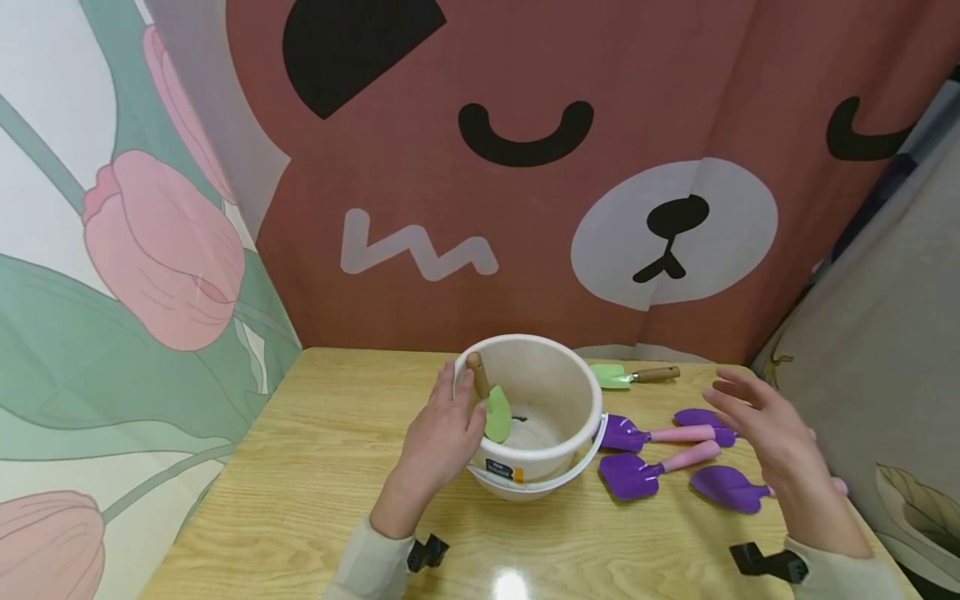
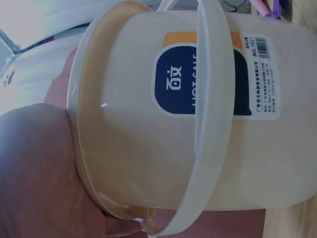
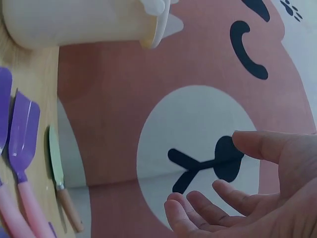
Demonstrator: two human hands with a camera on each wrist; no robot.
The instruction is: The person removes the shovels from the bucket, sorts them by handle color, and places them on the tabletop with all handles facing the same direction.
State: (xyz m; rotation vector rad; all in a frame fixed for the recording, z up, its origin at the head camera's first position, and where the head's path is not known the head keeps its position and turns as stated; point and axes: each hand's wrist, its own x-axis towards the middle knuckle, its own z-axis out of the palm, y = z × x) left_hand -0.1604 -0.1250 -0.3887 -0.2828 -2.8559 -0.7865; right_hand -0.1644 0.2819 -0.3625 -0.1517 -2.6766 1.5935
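My left hand [image 1: 446, 429] rests on the left rim of a white plastic bucket [image 1: 543, 379], its fingers nearly straight. The left wrist view shows the palm against the rim, with the bucket's dark blue label [image 2: 174, 82] and hanging bail handle [image 2: 218, 109] in front. Inside the bucket a green trowel [image 1: 498, 415] leans with its wooden handle up against the wall, close to my left fingers. Raised over the right side of the table, my right hand [image 1: 772, 425] has loosely bent, spread fingers and holds nothing. Purple trowels with pink handles lie beneath and beside it.
To the bucket's right lie several purple garden tools, among them a flat-bladed shovel [image 1: 628, 477] and a pointed trowel [image 1: 727, 488]. A second green trowel [image 1: 613, 377] lies behind them near the back edge. Printed curtains [image 1: 405, 308] border the wooden table [image 1: 300, 492].
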